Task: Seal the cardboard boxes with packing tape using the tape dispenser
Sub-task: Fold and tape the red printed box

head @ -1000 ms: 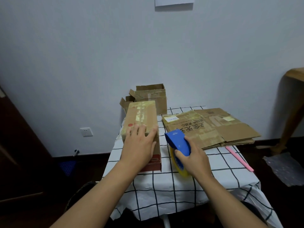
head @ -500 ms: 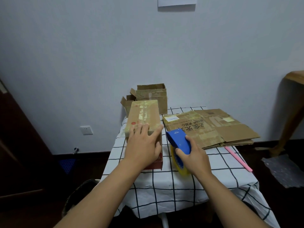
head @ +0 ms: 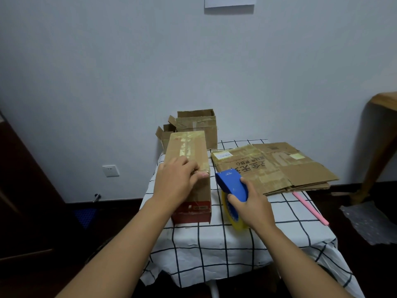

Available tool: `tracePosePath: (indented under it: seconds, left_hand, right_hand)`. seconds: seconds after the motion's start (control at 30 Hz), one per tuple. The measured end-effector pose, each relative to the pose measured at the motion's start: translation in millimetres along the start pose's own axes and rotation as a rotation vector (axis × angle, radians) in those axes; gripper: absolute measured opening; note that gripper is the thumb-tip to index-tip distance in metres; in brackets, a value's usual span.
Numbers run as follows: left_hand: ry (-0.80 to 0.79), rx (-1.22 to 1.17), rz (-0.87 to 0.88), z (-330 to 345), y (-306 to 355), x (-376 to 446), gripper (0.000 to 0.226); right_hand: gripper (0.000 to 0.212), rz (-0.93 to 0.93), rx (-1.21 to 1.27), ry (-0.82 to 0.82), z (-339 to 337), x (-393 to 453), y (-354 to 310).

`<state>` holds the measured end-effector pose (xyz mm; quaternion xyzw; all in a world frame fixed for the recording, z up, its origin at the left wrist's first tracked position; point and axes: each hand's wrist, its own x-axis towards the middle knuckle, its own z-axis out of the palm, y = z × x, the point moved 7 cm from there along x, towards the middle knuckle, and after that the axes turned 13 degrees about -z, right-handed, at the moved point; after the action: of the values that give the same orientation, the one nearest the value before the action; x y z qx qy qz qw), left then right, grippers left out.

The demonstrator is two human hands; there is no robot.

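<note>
A long closed cardboard box [head: 189, 147] with strips of tape along its top lies on the left part of the checked table [head: 214, 244]. My left hand [head: 175, 182] rests palm down on the box's near top, fingers bent over its right edge. My right hand [head: 250, 206] grips a blue tape dispenser [head: 232, 183] with a yellow tape roll [head: 233, 216] under it. The dispenser is just right of the box, its nose pointing up and away.
Two open cardboard boxes [head: 197, 125] stand at the table's back against the wall. A stack of flattened cardboard [head: 270, 166] covers the right back of the table. A pink stick [head: 310, 207] lies near the right edge. A wooden leg [head: 378, 147] stands right.
My left hand has shifted on the box top and its fingers now curl over the right edge. The dispenser in my right hand has barely moved.
</note>
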<state>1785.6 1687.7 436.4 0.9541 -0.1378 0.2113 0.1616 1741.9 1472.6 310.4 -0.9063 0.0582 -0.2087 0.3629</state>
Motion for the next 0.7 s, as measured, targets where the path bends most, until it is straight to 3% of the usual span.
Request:
tracePosePath:
  seconds: [0.2, 0.53, 0.7]
  left_hand:
    - [0.095, 0.039, 0.039, 2.2, 1.7, -7.2, 0.065]
    - [0.227, 0.014, -0.078, -0.2, 4.5, -9.7, 0.053]
    - [0.201, 0.027, -0.056, 5.2, 9.6, -8.9, 0.055]
  right_hand:
    - [0.065, 0.003, -0.018, -0.005, 1.3, 1.4, 1.3]
    - [0.066, -0.006, -0.025, -0.002, 1.4, 1.2, 1.1]
    - [0.066, -0.01, -0.024, 0.0, 2.2, 1.3, 0.3]
